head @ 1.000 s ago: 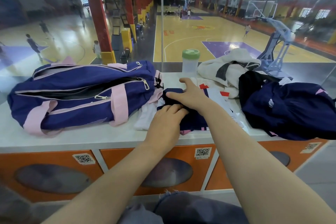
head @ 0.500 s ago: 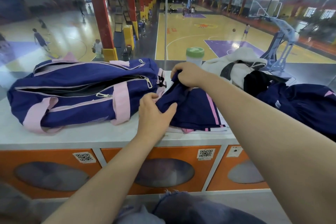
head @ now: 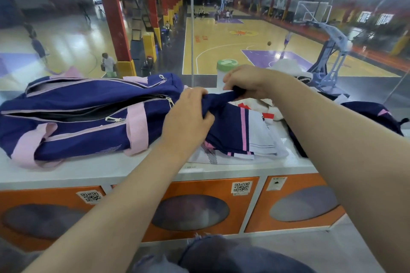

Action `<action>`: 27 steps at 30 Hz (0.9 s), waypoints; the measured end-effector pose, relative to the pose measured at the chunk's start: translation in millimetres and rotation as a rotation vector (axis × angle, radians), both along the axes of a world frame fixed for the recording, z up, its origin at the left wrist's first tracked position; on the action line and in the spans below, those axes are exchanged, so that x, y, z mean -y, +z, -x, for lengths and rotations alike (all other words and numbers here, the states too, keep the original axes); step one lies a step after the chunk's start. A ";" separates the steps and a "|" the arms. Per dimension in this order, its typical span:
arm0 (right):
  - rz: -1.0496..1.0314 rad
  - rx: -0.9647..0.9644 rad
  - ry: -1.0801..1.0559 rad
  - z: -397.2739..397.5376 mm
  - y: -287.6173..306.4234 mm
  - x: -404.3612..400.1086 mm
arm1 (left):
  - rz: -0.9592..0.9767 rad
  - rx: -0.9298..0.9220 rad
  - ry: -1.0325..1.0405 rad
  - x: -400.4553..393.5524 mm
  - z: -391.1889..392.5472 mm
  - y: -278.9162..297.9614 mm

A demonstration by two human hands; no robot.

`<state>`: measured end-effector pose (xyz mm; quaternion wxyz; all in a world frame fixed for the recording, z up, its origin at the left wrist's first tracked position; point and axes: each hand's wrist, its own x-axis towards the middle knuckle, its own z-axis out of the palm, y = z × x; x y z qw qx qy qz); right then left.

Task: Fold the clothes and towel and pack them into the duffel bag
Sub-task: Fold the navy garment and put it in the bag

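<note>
A long white counter top (head: pixel 137 168) sits over orange locker doors (head: pixel 295 204). A big blue duffel bag (head: pixel 73 117) with pink straps lies on it, left of the fingers (head: pixel 195 95), zip open. Right under the fingers lies a flat pile of white and blue clothes (head: pixel 255 139). Just behind the fingers stands a bottle with a green lid (head: pixel 225 68). Far to the right of the fingers lies a dark blue heap (head: pixel 363 113).

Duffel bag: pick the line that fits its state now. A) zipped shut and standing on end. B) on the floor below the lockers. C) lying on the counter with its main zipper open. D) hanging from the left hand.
C: the duffel bag lies on the white counter, and its main zipper gapes to show a dark inside; both hands grip a navy garment beside it.
</note>
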<state>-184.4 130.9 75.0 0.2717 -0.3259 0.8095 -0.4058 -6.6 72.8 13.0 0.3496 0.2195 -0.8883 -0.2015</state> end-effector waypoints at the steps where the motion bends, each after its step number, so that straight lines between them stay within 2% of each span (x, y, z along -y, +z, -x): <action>1: -0.042 -0.051 -0.002 3.2 -0.5 -5.5 | 0.058 0.023 -0.020 -8.3 5.2 0.8; 4: -0.203 -0.243 0.009 14.3 -3.2 -23.8 | 0.169 0.058 -0.173 -39.4 22.9 -9.0; 9: -0.195 -0.391 -0.053 27.0 -12.3 -44.1 | 0.445 0.113 -0.294 -65.2 44.5 -40.4; 15: -0.152 -0.506 -0.067 41.4 -49.8 -49.1 | 0.459 0.237 -0.414 -65.0 43.2 -72.3; 17: -0.163 -0.532 -0.064 43.1 -65.2 -51.1 | 0.369 0.304 -0.474 -63.1 42.3 -70.0; 19: -0.197 -0.552 -0.052 44.0 -78.4 -54.6 | 0.188 0.170 -0.466 -60.8 41.8 -56.7; 21: -0.198 -0.568 -0.050 41.7 -84.6 -58.3 | 0.038 -0.004 -0.293 -49.5 45.3 -46.4; 22: -0.187 -0.593 -0.051 40.6 -85.4 -60.0 | -0.064 -0.023 -0.197 -40.7 48.5 -43.2; 23: -0.177 -0.630 -0.047 39.3 -85.8 -61.5 | -0.180 0.015 -0.113 -31.1 52.9 -41.8; 25: -0.211 -0.709 -0.033 35.6 -86.5 -64.1 | -0.382 0.208 -0.008 -15.6 61.4 -39.1; 27: -0.302 -0.729 -0.041 28.1 -90.4 -66.6 | -0.436 0.396 0.013 -9.7 70.2 -36.6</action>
